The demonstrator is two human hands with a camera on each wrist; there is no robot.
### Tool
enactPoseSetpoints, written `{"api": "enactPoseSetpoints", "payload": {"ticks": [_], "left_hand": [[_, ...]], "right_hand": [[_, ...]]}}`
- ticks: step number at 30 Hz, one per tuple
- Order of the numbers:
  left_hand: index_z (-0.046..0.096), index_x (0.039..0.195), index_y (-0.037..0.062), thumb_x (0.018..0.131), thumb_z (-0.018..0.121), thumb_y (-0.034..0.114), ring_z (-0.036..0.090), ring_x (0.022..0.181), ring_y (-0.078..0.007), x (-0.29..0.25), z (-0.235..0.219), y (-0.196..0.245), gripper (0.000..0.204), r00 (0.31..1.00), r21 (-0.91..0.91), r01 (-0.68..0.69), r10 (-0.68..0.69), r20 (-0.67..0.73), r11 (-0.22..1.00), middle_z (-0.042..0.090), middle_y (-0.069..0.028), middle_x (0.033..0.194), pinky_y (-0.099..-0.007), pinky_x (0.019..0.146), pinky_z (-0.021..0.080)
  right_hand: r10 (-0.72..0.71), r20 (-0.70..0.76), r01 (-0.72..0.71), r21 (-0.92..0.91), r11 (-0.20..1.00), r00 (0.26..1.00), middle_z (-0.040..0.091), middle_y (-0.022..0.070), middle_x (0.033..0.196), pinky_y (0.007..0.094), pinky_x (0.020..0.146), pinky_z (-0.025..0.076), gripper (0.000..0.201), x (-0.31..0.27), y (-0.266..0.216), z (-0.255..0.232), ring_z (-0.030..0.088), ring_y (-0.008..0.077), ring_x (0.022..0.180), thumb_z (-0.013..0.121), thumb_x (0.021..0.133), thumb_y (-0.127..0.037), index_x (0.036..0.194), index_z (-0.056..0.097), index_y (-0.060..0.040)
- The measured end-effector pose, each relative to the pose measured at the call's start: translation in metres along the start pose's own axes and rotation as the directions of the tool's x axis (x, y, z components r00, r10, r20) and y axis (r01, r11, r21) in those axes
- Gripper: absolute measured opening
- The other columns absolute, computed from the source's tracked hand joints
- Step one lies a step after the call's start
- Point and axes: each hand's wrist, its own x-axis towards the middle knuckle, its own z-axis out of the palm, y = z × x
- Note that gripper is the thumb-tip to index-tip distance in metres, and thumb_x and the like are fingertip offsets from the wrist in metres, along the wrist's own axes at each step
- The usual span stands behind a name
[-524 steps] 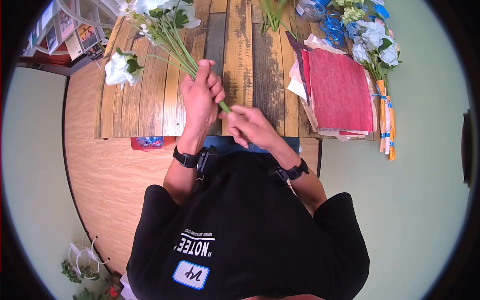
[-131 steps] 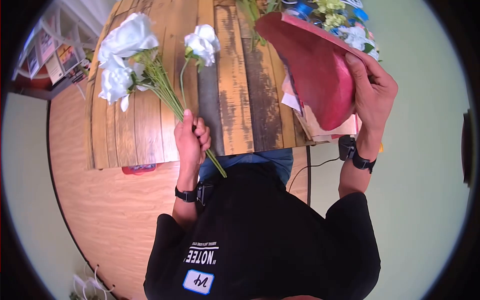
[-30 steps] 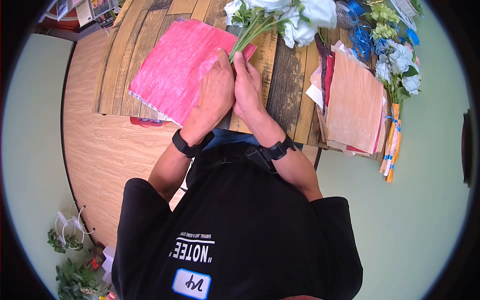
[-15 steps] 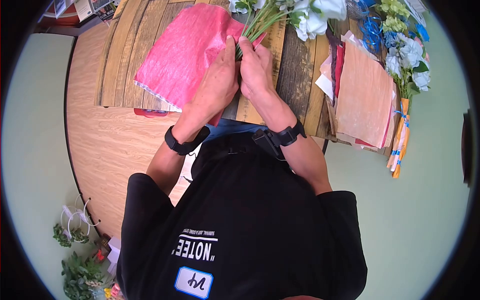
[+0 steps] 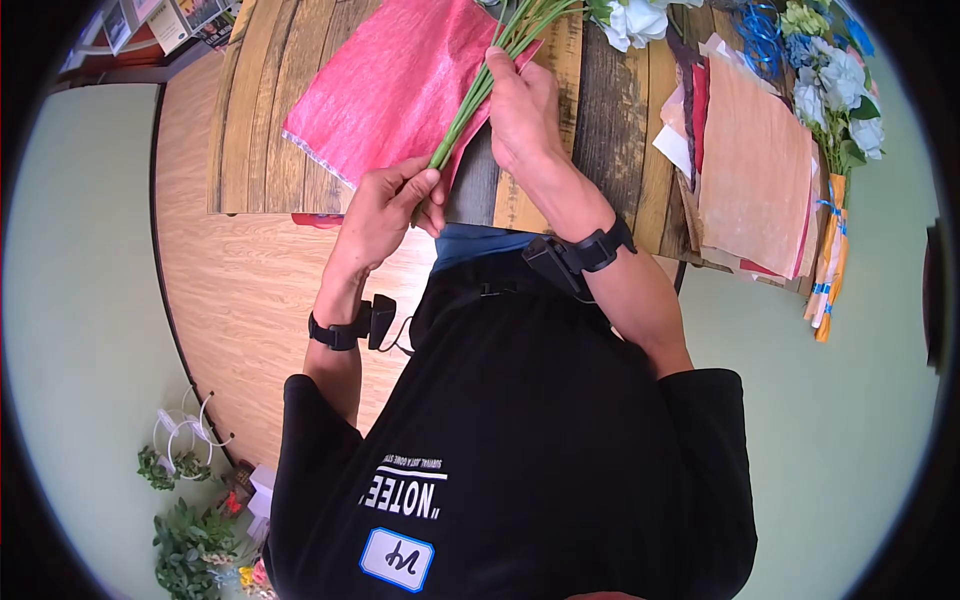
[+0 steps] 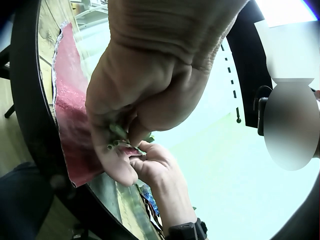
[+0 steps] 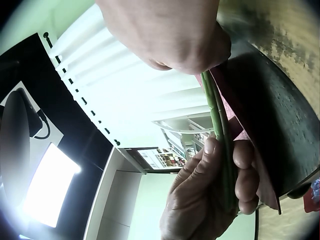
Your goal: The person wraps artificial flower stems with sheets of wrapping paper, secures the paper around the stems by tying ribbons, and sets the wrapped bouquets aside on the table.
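In the head view a bundle of green stems [image 5: 468, 112] lies slanting over the red-pink sheet [image 5: 390, 85]. My left hand [image 5: 388, 212] pinches the lower stem ends near the table's front edge. Higher up, my right hand [image 5: 527, 115] grips the stems together with the sheet's right edge, its thumb along them. White flowers [image 5: 632, 22] at the top are partly cut off by the frame. The right wrist view shows the stems [image 7: 216, 115] running between both hands, with the left hand [image 7: 202, 192] curled round them and the sheet [image 7: 265, 182] behind.
On the wooden table's right lies a stack of wrapping sheets [image 5: 755, 170], the top one peach. Beside it is a flower bunch [image 5: 835, 85] with its stems in orange wrap [image 5: 832, 265]. Blue ribbon [image 5: 758, 38] lies behind. Green plants [image 5: 190, 545] stand at the lower left.
My left hand has moved down from beside the right hand to the lower stem ends. My right hand still holds the bundle higher up. The sheet and flowers have shifted up in the head view.
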Motion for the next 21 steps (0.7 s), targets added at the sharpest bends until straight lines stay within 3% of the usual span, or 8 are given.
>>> {"api": "enactPoseSetpoints", "payload": {"ticks": [3,5,6,8,9,11,19,21], "left_hand": [[0.066,0.096,-0.0020,0.106,0.055,0.018,0.058,0.062,-0.0084,0.005,-0.005,-0.012,0.025,1.000,0.007,-0.008,0.008,-0.005,1.000,0.060,-0.0010,0.075,-0.0234,0.057,0.049],[0.067,0.094,-0.0010,0.105,0.057,0.018,0.055,0.061,-0.0071,0.006,-0.002,-0.016,0.024,0.999,0.038,-0.020,0.021,-0.039,0.999,0.059,0.0003,0.073,-0.0224,0.055,0.044],[0.067,0.093,-0.0001,0.104,0.058,0.018,0.051,0.060,-0.0059,0.006,0.000,-0.016,0.024,0.996,0.065,-0.031,0.036,-0.079,0.997,0.057,0.0016,0.071,-0.0214,0.053,0.040],[0.068,0.093,0.0006,0.104,0.059,0.018,0.049,0.060,-0.0053,0.005,0.003,-0.013,0.022,0.995,0.030,-0.006,0.009,-0.098,1.000,0.057,0.0020,0.071,-0.0210,0.053,0.037],[0.068,0.093,0.0013,0.103,0.060,0.018,0.046,0.059,-0.0047,0.005,0.004,-0.011,0.021,0.993,-0.008,0.017,-0.017,-0.118,1.000,0.056,0.0023,0.072,-0.0207,0.053,0.034],[0.069,0.094,0.0017,0.103,0.061,0.018,0.046,0.060,-0.0045,0.004,0.009,-0.007,0.021,0.990,-0.030,0.026,-0.030,-0.138,0.999,0.057,0.0026,0.072,-0.0205,0.052,0.034],[0.073,0.103,-0.0001,0.103,0.062,0.019,0.048,0.059,-0.0049,0.008,0.007,-0.019,0.022,0.991,0.059,-0.015,0.022,-0.132,0.998,0.059,0.0023,0.070,-0.0208,0.052,0.036],[0.073,0.107,-0.0026,0.102,0.062,0.017,0.054,0.060,-0.0074,0.007,0.011,-0.012,0.023,0.973,0.171,0.026,0.014,-0.230,0.985,0.063,-0.0016,0.068,-0.0227,0.054,0.042]], "right_hand": [[0.050,0.039,-0.054,0.117,0.992,0.998,0.054,-0.0001,0.076,0.0306,0.060,0.039,0.022,0.000,0.004,-0.003,0.042,0.0077,0.067,0.057,0.104,-0.018,0.090,0.062,-0.0010],[0.131,0.119,-0.163,0.322,0.932,0.984,0.061,0.0032,0.092,0.0292,0.076,0.046,0.017,-0.005,-0.002,-0.003,0.053,0.0099,0.081,0.059,0.103,-0.019,0.100,0.063,-0.0026],[0.129,0.116,-0.160,0.324,0.932,0.985,0.061,0.0032,0.092,0.0292,0.076,0.046,0.017,-0.006,-0.005,-0.003,0.053,0.0099,0.081,0.059,0.103,-0.019,0.100,0.063,-0.0026],[0.179,0.200,-0.253,0.452,0.855,0.963,0.064,0.0046,0.107,0.0303,0.090,0.047,0.018,-0.009,-0.009,-0.004,0.059,0.0130,0.097,0.062,0.102,-0.021,0.109,0.063,-0.0039],[0.177,0.200,-0.251,0.454,0.855,0.964,0.064,0.0046,0.107,0.0303,0.090,0.047,0.018,-0.010,-0.011,-0.008,0.059,0.0130,0.097,0.062,0.102,-0.021,0.109,0.063,-0.0039],[0.159,0.376,-0.289,0.321,0.902,0.913,0.065,0.0046,0.116,0.0328,0.099,0.046,0.024,-0.014,-0.012,-0.018,0.061,0.0142,0.106,0.065,0.100,-0.023,0.114,0.063,-0.0044],[0.183,0.297,-0.296,0.401,0.867,0.937,0.064,0.0027,0.109,0.0320,0.095,0.045,0.024,-0.026,0.008,-0.014,0.056,0.0108,0.102,0.067,0.099,-0.024,0.114,0.062,-0.0057],[0.190,0.300,-0.302,0.394,0.868,0.935,0.063,0.0010,0.103,0.0312,0.091,0.045,0.021,-0.023,0.009,-0.012,0.055,0.0098,0.096,0.067,0.100,-0.024,0.111,0.062,-0.0066]]}}
